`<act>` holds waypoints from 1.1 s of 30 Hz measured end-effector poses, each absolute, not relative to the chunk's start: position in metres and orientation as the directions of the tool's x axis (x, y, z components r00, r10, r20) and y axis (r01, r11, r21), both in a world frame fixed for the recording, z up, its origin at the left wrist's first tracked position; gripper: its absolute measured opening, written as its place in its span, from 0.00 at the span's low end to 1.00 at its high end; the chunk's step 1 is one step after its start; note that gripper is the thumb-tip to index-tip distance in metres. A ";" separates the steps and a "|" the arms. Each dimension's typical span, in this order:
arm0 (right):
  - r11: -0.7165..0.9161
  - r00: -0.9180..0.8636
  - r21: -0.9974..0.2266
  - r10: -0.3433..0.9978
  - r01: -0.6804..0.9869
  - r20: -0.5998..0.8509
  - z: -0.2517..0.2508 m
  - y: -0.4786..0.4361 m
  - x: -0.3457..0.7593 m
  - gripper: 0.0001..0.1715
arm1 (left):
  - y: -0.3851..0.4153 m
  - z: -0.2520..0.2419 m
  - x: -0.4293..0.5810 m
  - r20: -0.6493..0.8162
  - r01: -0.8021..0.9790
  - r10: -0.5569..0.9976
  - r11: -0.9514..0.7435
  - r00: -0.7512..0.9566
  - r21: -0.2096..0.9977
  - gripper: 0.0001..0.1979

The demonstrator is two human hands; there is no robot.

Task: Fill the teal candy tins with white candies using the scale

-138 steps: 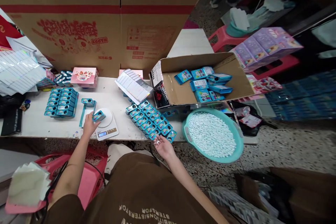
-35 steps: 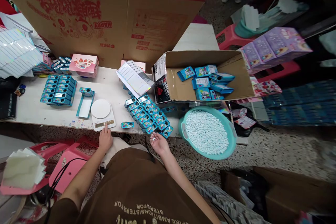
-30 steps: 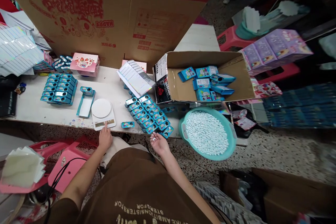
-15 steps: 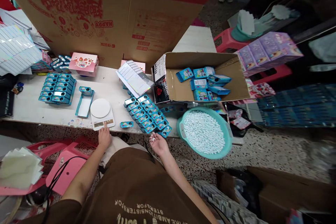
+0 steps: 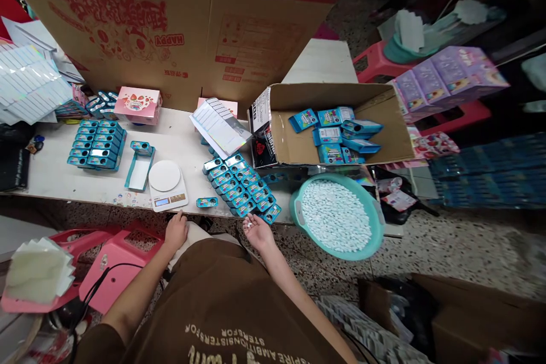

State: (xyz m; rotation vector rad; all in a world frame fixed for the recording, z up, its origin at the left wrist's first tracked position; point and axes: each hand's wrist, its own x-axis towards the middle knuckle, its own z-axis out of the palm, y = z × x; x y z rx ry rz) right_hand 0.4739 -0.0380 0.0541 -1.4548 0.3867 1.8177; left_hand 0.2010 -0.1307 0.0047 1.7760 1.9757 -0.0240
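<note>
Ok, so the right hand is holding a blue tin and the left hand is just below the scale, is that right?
Not quite. The right hand holds small white pieces, not what you said, as the head view shows. The left hand is just below the scale, as you said.

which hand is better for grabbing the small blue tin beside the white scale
Probably the left hand: it looks empty and sits closest to the small blue rectangular tin. The right hand is farther off and already holds small white pieces.
</note>
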 end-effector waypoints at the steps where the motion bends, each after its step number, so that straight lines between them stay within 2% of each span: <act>1: -0.663 -0.059 -0.220 0.371 -0.715 -0.927 0.054 -0.037 0.474 0.12 | -0.131 0.004 0.201 -0.355 0.938 0.933 0.169 -0.054 0.304 0.09; 5: -0.659 -0.060 -0.222 0.376 -0.718 -0.925 0.055 -0.036 0.476 0.12 | -0.129 0.001 0.202 -0.321 0.930 0.945 0.177 -0.068 0.323 0.09; 7: -0.657 -0.058 -0.224 0.379 -0.719 -0.924 0.054 -0.035 0.477 0.12 | -0.125 0.001 0.204 -0.247 0.920 0.966 0.166 -0.079 0.356 0.12; 11: -0.654 -0.047 -0.231 0.379 -0.720 -0.924 0.054 -0.034 0.479 0.11 | -0.103 0.010 0.215 0.013 0.892 0.990 0.123 -0.143 0.436 0.29; 13: -0.655 -0.040 -0.234 0.374 -0.718 -0.927 0.053 -0.034 0.479 0.12 | -0.085 0.016 0.223 0.061 0.888 0.994 0.052 -0.090 0.457 0.35; 15: -0.654 -0.031 -0.238 0.371 -0.718 -0.928 0.053 -0.034 0.480 0.11 | -0.067 0.019 0.229 0.005 0.877 1.000 -0.025 0.026 0.480 0.35; 18: -0.642 -0.027 -0.240 0.377 -0.729 -0.926 0.052 -0.035 0.479 0.10 | -0.046 0.020 0.232 -0.150 0.843 0.970 -0.083 0.190 0.531 0.25; 21: -0.609 -0.031 -0.234 0.392 -0.758 -0.920 0.052 -0.038 0.475 0.10 | -0.039 0.021 0.224 -0.197 0.833 0.952 -0.090 0.233 0.546 0.19; 24: -0.574 -0.031 -0.227 0.404 -0.787 -0.914 0.050 -0.041 0.469 0.10 | -0.042 0.031 0.200 -0.161 0.829 0.973 -0.049 0.165 0.556 0.19; 27: -0.539 -0.029 -0.218 0.413 -0.814 -0.910 0.050 -0.044 0.458 0.09 | -0.044 0.048 0.162 -0.071 0.827 0.997 0.031 0.011 0.561 0.19; 33: -0.476 -0.026 -0.197 0.421 -0.857 -0.907 0.060 -0.049 0.419 0.08 | -0.026 0.085 0.083 0.099 0.849 0.972 0.136 -0.215 0.510 0.21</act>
